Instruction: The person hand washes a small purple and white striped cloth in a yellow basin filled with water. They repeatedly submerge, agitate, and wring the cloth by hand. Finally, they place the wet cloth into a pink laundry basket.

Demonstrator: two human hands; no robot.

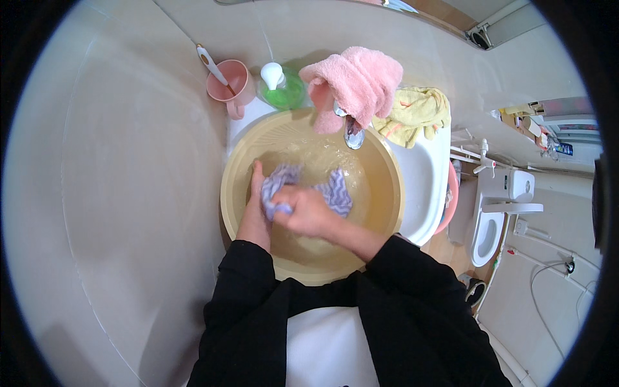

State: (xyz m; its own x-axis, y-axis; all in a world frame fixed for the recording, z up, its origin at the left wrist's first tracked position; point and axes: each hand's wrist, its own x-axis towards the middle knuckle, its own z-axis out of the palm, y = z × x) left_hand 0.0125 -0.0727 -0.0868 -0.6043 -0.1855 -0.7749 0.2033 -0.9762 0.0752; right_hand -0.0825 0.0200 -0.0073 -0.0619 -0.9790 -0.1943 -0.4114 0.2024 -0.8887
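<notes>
A large beige plastic basin (394, 193) of water stands before me. Over the water my right hand (304, 210) is closed in a fist around a purple-and-white zigzag cloth (341, 196). My left hand (256, 191) supports the bunched part of the same cloth from the left, its thumb raised. The cloth hides the fingers of that hand. To the right, the other end of the cloth spreads out in the water. Where my hands work, cloth and fingers are blurred.
A pink towel (358, 82) drapes over the faucet (354, 138), with a yellow cloth (420, 113) beside it on the white sink (425, 193). Behind the basin stand a pink cup (237, 77) holding a toothbrush (213, 65) and a green soap dispenser (283, 92). A tiled wall (135, 169) borders the left.
</notes>
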